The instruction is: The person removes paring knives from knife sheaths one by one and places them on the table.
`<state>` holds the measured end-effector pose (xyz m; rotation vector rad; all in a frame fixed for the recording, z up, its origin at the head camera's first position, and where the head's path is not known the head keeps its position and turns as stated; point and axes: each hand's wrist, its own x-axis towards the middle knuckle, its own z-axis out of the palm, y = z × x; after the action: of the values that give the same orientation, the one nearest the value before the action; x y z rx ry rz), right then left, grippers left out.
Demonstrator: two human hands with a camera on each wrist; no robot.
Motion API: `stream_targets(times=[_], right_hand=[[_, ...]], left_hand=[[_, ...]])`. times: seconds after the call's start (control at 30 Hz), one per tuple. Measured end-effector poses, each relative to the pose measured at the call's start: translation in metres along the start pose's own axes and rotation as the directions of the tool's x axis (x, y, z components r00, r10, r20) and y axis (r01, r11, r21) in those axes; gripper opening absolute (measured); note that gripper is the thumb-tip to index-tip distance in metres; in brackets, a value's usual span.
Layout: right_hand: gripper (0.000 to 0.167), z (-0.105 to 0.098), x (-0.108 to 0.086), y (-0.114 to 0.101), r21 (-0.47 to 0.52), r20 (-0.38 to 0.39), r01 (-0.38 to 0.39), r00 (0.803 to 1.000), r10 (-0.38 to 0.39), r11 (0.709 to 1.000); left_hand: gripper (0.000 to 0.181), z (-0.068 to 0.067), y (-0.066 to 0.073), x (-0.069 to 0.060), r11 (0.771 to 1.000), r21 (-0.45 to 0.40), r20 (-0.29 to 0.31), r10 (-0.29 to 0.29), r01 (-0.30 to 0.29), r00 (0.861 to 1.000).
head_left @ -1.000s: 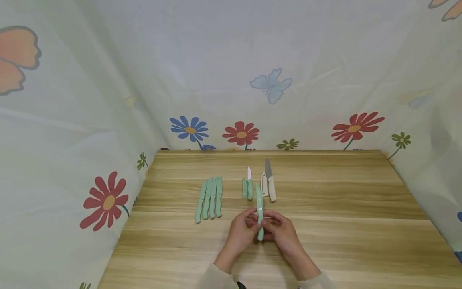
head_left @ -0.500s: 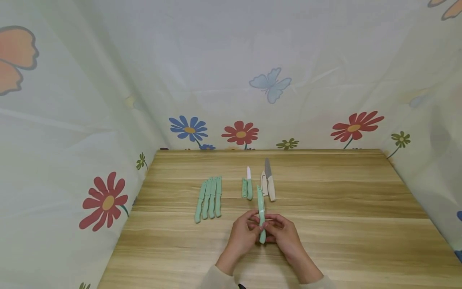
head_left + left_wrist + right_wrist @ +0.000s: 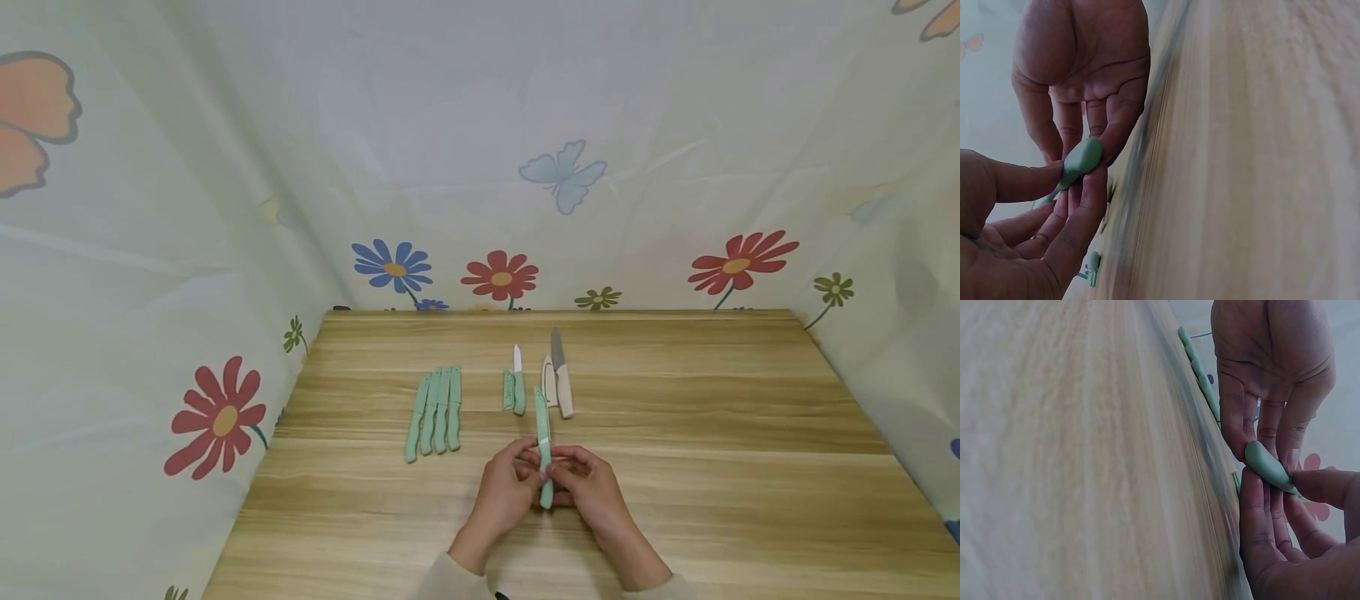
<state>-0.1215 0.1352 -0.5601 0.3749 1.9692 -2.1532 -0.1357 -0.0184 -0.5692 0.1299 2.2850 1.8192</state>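
Observation:
Both hands hold one mint-green knife [image 3: 545, 467], its blade end covered by a green sheath [image 3: 542, 415] pointing away from the person. My left hand [image 3: 504, 490] pinches the handle from the left, thumb on top and fingers beneath. From the right, my right hand [image 3: 596, 490] pinches the same handle between thumb and fingers. In the left wrist view the rounded handle end [image 3: 1084, 156] sticks out between the fingertips, above the table. The right wrist view also has the handle [image 3: 1266, 465] between both hands; the sheathed part is mostly hidden there.
Several sheathed green knives [image 3: 435, 412] lie side by side at the left on the wooden table [image 3: 712, 433]. Ahead of the hands lie a bare green knife [image 3: 519, 387] beside its sheath [image 3: 508, 391], and a beige knife [image 3: 562, 383] beside its sheath [image 3: 550, 383].
The held knife has shifted slightly right and toward the person, its tip leaning a little left. Both hands keep their pinch and have barely moved; the knives on the table stay put.

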Motion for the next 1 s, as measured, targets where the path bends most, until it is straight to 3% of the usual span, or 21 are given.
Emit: stream_targets(times=[0.47,0.77,1.0], right_hand=[[0.033,-0.003,-0.001,0.0,-0.019,0.032,-0.013,0.999,0.014,1.0],[0.031,-0.003,-0.005,0.0,-0.038,-0.009,-0.021,1.0,0.021,0.999],[0.032,-0.004,-0.008,0.002,-0.037,0.019,-0.028,0.999,0.028,0.999]], left_hand=[[0.045,-0.003,-0.003,0.002,1.0,0.007,0.031,-0.019,0.019,0.999],[0.037,-0.011,0.006,0.022,0.999,-0.043,0.005,-0.02,0.02,1.0],[0.039,-0.012,0.015,0.037,0.994,-0.109,-0.037,-0.027,0.022,0.999]])
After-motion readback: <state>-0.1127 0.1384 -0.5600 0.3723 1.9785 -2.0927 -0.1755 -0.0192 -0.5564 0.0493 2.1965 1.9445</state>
